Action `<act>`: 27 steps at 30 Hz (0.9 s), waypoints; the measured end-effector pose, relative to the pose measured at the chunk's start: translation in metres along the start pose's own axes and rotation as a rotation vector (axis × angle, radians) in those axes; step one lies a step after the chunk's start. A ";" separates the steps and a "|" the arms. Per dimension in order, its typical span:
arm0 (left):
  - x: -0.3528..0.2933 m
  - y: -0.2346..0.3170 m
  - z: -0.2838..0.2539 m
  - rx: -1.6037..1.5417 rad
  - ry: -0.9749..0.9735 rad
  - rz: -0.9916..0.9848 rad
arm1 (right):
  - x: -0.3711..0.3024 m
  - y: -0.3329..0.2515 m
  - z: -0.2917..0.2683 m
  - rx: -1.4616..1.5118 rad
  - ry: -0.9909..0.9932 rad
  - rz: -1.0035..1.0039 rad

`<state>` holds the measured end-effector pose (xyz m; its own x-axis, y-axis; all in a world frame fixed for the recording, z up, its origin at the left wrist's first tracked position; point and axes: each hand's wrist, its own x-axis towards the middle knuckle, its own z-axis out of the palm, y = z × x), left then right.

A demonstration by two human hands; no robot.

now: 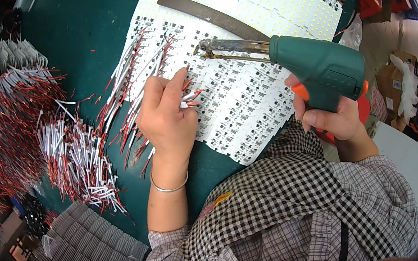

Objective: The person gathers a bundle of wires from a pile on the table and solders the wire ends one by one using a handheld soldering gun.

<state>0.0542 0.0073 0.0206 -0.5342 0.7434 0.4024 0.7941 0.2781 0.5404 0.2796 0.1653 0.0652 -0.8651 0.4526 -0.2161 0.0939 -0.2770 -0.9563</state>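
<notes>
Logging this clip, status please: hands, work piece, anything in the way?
Left hand pinching wires on the white board. Right hand gripping green soldering gun, tip over board. Nothing blocking.

The work table [71,27] has a dark green top, and it fills most of the view. At the right side stands a white surface [417,165], just beside the table. Behind it, near the right edge, there are brown cardboard boxes [392,83] and a red container [370,2]. The light is bright and even.
</notes>
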 end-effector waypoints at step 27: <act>0.000 0.001 -0.001 0.073 -0.012 0.041 | 0.012 0.005 0.014 -0.040 0.007 -0.009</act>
<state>0.0548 0.0067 0.0220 -0.4976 0.7624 0.4138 0.8345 0.2906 0.4681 0.2627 0.1578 0.0607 -0.8624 0.4611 -0.2090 0.1060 -0.2391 -0.9652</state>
